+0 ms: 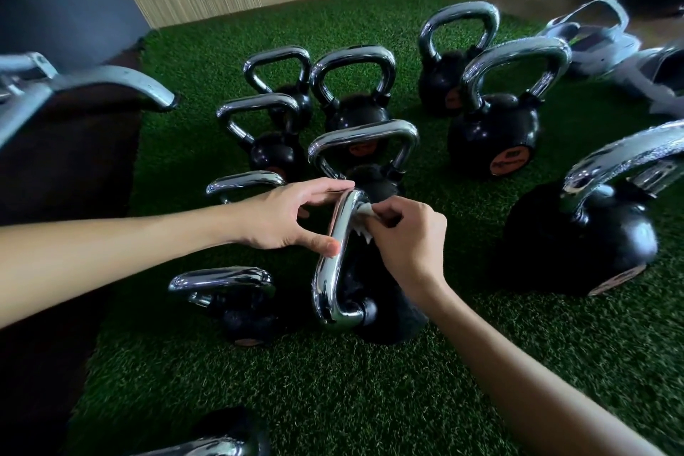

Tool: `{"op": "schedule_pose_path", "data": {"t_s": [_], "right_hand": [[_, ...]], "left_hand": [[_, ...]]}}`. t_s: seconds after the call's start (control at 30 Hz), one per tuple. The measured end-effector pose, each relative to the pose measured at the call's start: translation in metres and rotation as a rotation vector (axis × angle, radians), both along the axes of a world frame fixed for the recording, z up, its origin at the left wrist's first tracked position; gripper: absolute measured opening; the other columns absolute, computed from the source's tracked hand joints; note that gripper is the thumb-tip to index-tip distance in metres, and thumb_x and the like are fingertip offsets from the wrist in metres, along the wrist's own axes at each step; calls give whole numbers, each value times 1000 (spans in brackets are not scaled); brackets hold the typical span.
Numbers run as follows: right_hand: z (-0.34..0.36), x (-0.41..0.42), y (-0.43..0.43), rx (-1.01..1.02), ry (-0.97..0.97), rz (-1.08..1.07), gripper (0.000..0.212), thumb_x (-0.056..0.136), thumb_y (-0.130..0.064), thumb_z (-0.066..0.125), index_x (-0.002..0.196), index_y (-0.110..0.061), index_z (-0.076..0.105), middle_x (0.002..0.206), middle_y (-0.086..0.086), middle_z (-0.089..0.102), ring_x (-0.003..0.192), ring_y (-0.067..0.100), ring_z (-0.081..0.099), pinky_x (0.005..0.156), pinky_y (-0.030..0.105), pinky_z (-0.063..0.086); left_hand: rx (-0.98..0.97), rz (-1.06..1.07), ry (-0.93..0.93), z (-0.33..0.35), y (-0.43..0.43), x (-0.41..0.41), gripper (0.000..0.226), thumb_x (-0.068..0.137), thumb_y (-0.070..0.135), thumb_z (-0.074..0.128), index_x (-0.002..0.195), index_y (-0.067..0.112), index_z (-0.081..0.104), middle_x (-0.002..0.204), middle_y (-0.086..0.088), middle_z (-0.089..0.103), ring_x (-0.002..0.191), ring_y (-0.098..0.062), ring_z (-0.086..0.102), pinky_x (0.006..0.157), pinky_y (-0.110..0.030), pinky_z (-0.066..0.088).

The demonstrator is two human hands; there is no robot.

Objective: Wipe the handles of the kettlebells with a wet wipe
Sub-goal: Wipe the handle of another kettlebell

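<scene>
Several black kettlebells with chrome handles stand on green turf. The nearest middle kettlebell has its chrome handle turned edge-on toward me. My left hand pinches the handle's top bar between fingers and thumb. My right hand presses a crumpled white wet wipe against the handle's upper right corner, on the inner side. Most of the wipe is hidden inside my fingers.
A large kettlebell stands to the right and a small one to the left. More kettlebells crowd behind. The grey metal foot of a machine juts in at left. Pale slippers lie at the back right.
</scene>
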State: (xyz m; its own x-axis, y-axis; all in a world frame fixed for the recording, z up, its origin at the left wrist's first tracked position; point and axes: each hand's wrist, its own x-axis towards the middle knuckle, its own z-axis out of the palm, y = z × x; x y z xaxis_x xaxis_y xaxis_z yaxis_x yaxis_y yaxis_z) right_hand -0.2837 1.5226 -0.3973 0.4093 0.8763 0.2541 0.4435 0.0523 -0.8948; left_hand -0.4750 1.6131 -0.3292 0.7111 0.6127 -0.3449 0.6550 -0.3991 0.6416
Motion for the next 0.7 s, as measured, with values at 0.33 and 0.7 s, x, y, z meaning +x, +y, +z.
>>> {"op": "schedule_pose_path", "data": {"t_s": [0.33,0.7], "right_hand": [[-1,24,6,-81,-33,34,16,72,-28,91,77,-19,79,67,-11,72,65,3,66,61,15,50],[7,49,-65,-203,644,30,21,85,-12,80,104,-23,79,78,6,74,79,22,74,81,44,62]], "left_hand": [[23,-8,11,5,-3,13,103,64,56,82,154,46,31,159,20,36,141,6,30,108,-21,28],[170,-108,47,5,-12,82,104,60,70,83,149,39,40,154,13,47,141,-2,42,113,-21,32]]}}
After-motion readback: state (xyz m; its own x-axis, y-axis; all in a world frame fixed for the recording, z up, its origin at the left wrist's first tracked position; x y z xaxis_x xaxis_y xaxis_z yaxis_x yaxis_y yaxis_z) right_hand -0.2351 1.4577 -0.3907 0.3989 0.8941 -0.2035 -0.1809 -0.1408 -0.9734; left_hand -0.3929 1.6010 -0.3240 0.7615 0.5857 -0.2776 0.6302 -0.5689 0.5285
